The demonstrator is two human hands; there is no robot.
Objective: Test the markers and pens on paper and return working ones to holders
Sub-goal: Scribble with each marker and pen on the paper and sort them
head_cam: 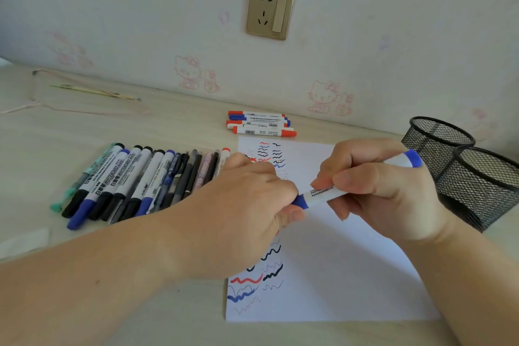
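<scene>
Blue-capped marker [331, 191] held mid-frame over the paper [351, 275], right hand [387, 191] gripping the barrel, left hand [247, 213] fingers pinching its cap; probably uncapping, next a straight pull, then a scribble.

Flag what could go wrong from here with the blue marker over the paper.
Both hands grip the blue marker: the left hand at its cap end, the right hand on the barrel. If the cap comes off abruptly, the tip could streak the paper. The right forearm sits near the mesh holders and might nudge them.
</scene>
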